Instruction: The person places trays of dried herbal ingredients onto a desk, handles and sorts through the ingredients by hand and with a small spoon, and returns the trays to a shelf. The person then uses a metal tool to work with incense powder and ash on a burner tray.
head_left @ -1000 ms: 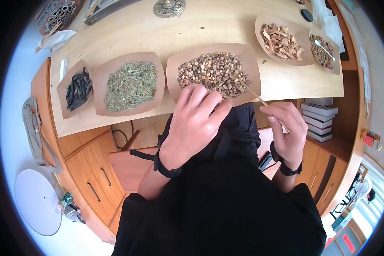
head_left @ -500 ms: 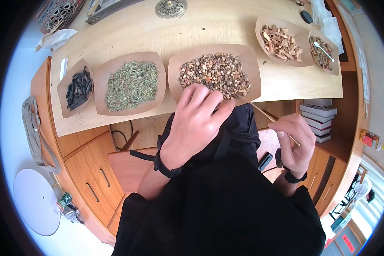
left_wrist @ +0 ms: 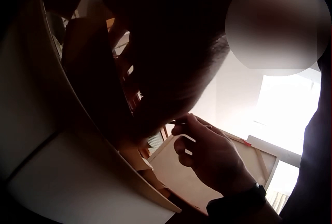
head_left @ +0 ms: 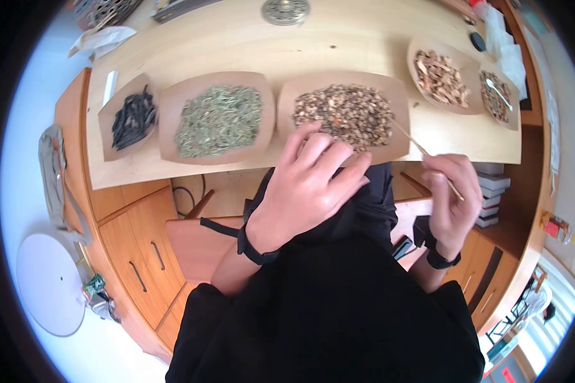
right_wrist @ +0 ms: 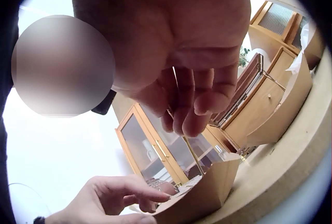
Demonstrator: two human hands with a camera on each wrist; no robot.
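In the head view, a brown paper tray of brown and tan dried pieces sits at the table's near edge. My left hand grips its near rim, bent fingers over the wall and thumb outside. To the right, my right hand pinches a thin brass-coloured stick, its tip at the right side of the pieces. The right wrist view shows the stick slanting down from the fingers to the tray wall. In the dark left wrist view, the right hand appears beyond the left.
Left of this tray stand a tray of green dried herb and one of black strips. Back right are a tray of pale brown chips and a smaller mix with a white spoon. A round metal ornament stands at the back.
The stick's tip first dropped toward the tray's near rim, then rose back to the right side of the pieces. My left hand stays at the rim. The head view has shifted.
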